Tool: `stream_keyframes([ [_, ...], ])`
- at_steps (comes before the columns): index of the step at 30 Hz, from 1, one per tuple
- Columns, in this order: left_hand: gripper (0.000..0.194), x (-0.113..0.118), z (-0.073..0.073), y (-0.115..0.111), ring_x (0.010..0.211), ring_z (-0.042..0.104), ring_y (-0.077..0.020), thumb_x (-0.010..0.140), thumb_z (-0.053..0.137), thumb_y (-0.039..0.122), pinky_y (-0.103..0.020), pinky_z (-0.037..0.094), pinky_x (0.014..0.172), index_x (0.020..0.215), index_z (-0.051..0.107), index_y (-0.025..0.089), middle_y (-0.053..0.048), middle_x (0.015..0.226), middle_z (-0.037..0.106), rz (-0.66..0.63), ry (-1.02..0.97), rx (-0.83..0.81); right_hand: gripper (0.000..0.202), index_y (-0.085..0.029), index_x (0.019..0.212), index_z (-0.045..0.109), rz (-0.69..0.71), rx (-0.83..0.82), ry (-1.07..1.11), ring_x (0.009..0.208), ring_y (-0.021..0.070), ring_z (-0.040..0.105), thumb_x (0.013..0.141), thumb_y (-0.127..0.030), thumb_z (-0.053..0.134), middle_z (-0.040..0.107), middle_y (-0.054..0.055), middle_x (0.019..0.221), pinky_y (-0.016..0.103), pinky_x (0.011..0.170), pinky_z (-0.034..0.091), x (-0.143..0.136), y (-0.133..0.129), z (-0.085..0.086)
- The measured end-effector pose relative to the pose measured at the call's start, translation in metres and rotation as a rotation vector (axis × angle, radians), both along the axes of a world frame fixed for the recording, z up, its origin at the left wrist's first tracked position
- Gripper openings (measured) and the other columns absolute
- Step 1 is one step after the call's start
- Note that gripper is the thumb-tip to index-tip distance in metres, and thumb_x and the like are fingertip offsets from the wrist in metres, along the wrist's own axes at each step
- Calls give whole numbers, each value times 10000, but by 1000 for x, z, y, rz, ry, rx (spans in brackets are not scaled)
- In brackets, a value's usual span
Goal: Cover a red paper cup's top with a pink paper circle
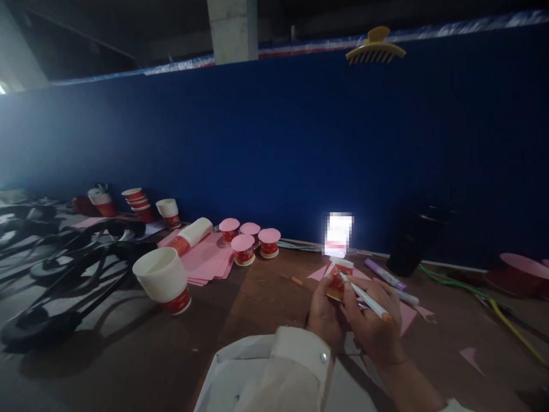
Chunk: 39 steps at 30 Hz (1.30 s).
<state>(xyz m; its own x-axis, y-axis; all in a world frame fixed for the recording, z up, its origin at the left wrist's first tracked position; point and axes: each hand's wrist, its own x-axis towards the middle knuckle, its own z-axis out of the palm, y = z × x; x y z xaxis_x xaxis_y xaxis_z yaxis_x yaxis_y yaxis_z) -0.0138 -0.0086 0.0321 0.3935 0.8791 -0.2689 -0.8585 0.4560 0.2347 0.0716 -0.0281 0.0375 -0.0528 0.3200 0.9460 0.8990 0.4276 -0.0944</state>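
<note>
My left hand (325, 312) is closed around the lower side of a small red and white paper cup (338, 276), held upright above pink paper (408, 318). A white marker with an orange end (369, 301) is gripped in my right hand (377, 326), its tip at the cup's side. Part of the cup is hidden by my fingers. Just behind my right hand lie a purple marker (385, 274) and a second pale marker (406, 296). An orange cap (297, 281) rests on the brown table to the left of my left hand.
Several pink-topped cups (243, 249) stand beside pink sheets (206, 260). Stacked paper cups (162, 277) and black headsets (47, 320) are at the left. A bright phone-like screen (338, 233) leans at the blue partition (274, 143). A black bottle (414, 240) and green-yellow cables (510, 326) are at the right.
</note>
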Motion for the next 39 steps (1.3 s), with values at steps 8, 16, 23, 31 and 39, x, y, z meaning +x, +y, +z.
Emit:
stream_keyframes([
  [8,207,-1,5,-1,774,692,-186,844,657,303,-280,510,781,911,737,125,-79,882,739,15,-51,-24,78,-188,986,674,2,-3,-5,798,208,716,920,-223,647,765,44,885,437,909,487,0,0,1],
  [16,263,-3,3,0,736,675,-194,843,653,354,-306,505,775,943,732,124,-76,833,726,-22,-21,-33,93,-193,967,691,-14,-29,21,798,208,706,938,-250,623,762,44,871,430,910,478,-1,-1,3],
  [23,239,-2,8,-2,789,689,-202,845,644,322,-301,519,817,921,726,111,-91,869,735,36,-80,20,79,-194,983,680,-9,15,-8,798,211,697,917,-216,643,757,44,862,423,909,477,0,-1,3],
  [31,257,-2,3,0,806,688,-196,829,670,329,-288,520,821,953,728,111,-90,894,730,29,-72,19,72,-204,980,678,-2,-23,13,811,205,706,921,-226,644,757,32,874,422,916,471,0,0,2],
  [39,227,0,12,-4,978,711,-232,864,599,252,-305,541,878,952,734,91,-130,965,755,43,-93,-25,123,-184,1051,662,60,10,52,860,224,704,942,-215,615,757,78,960,427,889,496,-1,-3,12],
])
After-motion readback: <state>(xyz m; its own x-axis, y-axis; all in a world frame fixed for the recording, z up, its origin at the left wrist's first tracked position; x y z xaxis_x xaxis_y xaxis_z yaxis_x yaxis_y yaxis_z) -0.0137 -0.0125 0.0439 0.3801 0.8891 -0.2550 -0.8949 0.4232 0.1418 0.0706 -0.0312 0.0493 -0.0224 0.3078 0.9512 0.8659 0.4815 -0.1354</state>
